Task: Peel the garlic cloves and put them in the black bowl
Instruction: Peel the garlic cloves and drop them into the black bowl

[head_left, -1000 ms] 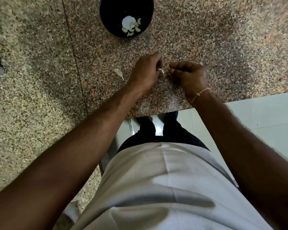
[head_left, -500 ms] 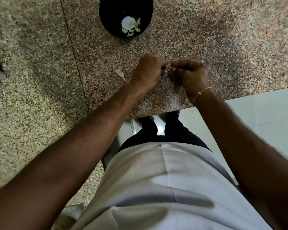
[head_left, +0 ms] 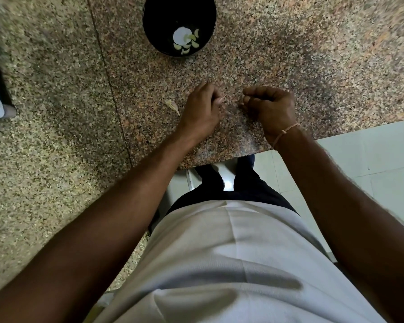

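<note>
Now the garlic clove (head_left: 220,100) being peeled sits at frame centre, pinched in the curled fingertips of the left hand (head_left: 202,106); only a pale sliver shows, pointing right toward the right hand (head_left: 269,106), which hangs just beside it, fingers curled, perhaps on a scrap of skin, though I cannot tell. The black bowl (head_left: 153,24) lies straight above both hands at the top of the frame, peeled cloves (head_left: 186,46) inside, nearer the left hand. An unpeeled clove (head_left: 173,106) rests on the speckled stone surface (head_left: 313,66) just left of the left hand, long axis slanting down-right. Nothing stands between hands and bowl.
</note>
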A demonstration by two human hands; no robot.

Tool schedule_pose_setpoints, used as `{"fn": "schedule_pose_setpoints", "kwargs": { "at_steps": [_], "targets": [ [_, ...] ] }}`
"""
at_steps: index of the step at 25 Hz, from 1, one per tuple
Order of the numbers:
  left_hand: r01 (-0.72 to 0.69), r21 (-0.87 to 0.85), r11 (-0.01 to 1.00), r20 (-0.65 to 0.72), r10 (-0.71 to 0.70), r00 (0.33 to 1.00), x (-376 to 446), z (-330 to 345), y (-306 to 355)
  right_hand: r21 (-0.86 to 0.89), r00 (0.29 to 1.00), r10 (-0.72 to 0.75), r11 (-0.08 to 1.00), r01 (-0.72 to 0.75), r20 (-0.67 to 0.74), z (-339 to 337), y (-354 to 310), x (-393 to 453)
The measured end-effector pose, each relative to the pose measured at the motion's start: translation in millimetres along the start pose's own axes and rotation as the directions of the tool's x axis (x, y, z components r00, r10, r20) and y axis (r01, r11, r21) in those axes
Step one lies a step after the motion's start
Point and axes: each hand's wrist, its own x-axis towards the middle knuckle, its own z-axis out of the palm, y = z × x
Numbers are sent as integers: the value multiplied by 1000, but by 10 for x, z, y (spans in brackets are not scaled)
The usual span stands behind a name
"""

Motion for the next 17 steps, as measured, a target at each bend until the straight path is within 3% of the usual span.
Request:
{"fn": "schedule_pose_setpoints", "kwargs": {
  "at_steps": [3,12,17],
  "targets": [
    [47,-141,989,-64,-57,996,-200,11,-101,33,999,23,999,-24,24,13,23,-55],
    [215,-424,880,-12,-243,970,-572,109,-71,77,996,32,996,-38,83,41,136,-241],
    [265,-460,847,-173,-378,909,-889,218,0,-24,950,89,996,-86,299,70,120,-240]
  ]
}}
